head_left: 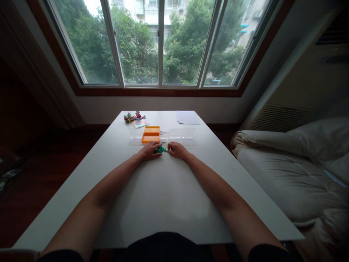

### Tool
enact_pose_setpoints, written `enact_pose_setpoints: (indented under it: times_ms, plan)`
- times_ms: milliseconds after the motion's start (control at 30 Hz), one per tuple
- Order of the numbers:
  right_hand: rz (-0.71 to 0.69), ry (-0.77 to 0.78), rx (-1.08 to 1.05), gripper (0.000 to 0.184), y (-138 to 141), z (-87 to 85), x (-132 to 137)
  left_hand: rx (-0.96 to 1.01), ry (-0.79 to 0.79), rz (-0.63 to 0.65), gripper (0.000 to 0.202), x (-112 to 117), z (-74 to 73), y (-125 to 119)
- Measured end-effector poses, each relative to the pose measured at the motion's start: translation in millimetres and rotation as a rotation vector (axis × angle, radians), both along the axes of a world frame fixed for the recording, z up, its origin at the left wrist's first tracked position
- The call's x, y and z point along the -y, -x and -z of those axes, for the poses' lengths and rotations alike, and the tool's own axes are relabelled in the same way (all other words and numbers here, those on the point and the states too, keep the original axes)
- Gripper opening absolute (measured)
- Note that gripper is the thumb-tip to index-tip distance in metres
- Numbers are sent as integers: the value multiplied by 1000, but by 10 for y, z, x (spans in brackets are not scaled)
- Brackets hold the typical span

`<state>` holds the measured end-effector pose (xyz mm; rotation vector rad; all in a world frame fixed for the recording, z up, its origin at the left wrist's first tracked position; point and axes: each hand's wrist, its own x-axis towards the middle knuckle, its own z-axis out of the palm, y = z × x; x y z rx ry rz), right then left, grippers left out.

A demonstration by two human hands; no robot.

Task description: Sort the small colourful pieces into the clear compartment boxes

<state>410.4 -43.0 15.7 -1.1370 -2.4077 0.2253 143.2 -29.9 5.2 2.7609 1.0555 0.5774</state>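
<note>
Both my arms stretch out over a white table (163,196). My left hand (149,150) lies palm down with its fingers stretched toward a small heap of green pieces (160,149). My right hand (176,149) rests just right of the heap, fingers curled lightly on the table. The green pieces lie between the two hands; whether either hand pinches one is too small to tell. Right behind the hands stand an orange box (151,134) and a clear plastic tray (182,136).
A small colourful toy and a card (135,119) lie at the table's far left, a sheet of paper (187,117) at the far right. A bed with a white quilt (297,171) stands to the right. A big window (160,43) is behind the table.
</note>
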Motion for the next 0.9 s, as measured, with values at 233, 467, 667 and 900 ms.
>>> enact_pose_setpoints:
  times_ms: [233,467,667,900]
  plan:
    - [70,-7,-13,7,6,91,-62,18,-48,38,54,-51,-42,-57]
    - [53,-18,-39,17,11,142,-84,36,-55,76,44,-76,-46,-61]
    - [23,-33,-55,24,31,145,-94,95,-48,38,39,-10,-69,-24]
    - [-27,-37,-30,25,65,134,-99,206,-63,-114,30,9,-84,182]
